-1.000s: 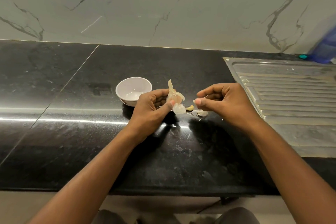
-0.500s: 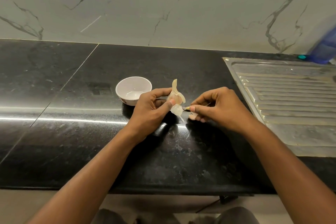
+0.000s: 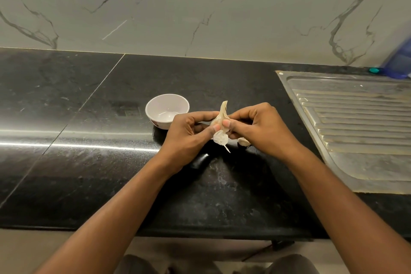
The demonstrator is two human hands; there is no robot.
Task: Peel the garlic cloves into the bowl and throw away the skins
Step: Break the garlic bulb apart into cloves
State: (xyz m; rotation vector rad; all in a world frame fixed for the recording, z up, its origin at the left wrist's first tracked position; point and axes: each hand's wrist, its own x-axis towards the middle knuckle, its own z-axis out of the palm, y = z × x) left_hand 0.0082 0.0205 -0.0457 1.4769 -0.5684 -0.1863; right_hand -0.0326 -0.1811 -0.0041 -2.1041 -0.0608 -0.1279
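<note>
A pale garlic bulb (image 3: 221,125) with a papery pointed top is held above the black counter (image 3: 89,118). My left hand (image 3: 191,133) grips it from the left, thumb on its front. My right hand (image 3: 258,128) pinches it from the right, thumb beside the left thumb. A small white bowl (image 3: 167,110) stands on the counter just left of my left hand; nothing shows inside it. A loose garlic piece (image 3: 243,141) lies on the counter under my right hand, partly hidden.
A steel sink drainboard (image 3: 355,122) fills the counter's right side. A blue object (image 3: 400,60) with a teal cap leans at the far right against the marble wall. The counter's front edge runs below my forearms.
My right hand, which was apart and down near the skins on the counter, has come left and up and now pinches the bulb. My left hand kept hold of it.
</note>
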